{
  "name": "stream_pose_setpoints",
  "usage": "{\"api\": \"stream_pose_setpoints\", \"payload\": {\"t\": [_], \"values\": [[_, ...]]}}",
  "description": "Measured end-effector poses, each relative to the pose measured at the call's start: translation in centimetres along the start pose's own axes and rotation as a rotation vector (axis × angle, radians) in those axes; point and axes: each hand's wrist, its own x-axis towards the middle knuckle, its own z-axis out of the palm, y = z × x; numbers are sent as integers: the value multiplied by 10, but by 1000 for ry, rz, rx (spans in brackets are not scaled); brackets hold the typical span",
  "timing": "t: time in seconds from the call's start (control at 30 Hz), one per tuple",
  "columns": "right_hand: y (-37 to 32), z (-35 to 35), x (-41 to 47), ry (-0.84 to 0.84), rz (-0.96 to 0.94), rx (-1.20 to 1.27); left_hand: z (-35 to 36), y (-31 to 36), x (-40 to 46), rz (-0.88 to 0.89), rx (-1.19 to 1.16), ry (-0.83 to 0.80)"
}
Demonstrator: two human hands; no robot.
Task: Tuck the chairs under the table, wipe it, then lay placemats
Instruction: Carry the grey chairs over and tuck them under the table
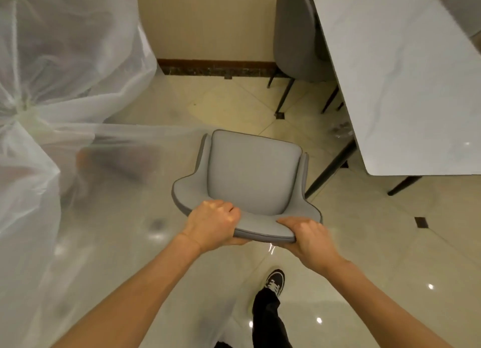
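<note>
A grey padded chair [253, 176] stands on the tiled floor in front of me, seen from above, with its back towards me. My left hand [212, 224] grips the left part of the backrest's top edge. On the right part of that edge my right hand [308, 234] is closed. The white marble-look table [395, 69] runs along the right, its near corner to the right of the chair. A second grey chair [296, 38] sits pushed against the table's far left side. The chair's legs are hidden beneath its seat.
Large bundles wrapped in clear plastic sheeting [52, 87] fill the left side, and the sheeting spreads over the floor. Black table legs [331, 169] angle down near the chair's right side. A beige wall with a dark skirting [216, 66] lies ahead. My shoe [274, 282] is below the chair.
</note>
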Motion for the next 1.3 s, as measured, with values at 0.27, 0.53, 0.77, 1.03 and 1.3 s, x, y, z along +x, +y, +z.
{"api": "stream_pose_setpoints", "payload": {"t": [0.27,0.53,0.77,1.03,1.3], "values": [[14,-3,89,110,12,7,2,-79,80,-12,33,-162],[96,-73,176,83,142,3,18,-100,222,-44,18,-310],[121,-92,226,139,178,36,19,-138,289,28,11,-353],[87,-86,275,200,310,44,26,-207,317,179,-2,-340],[43,-83,290,279,514,30,23,-245,321,367,-55,-309]]}}
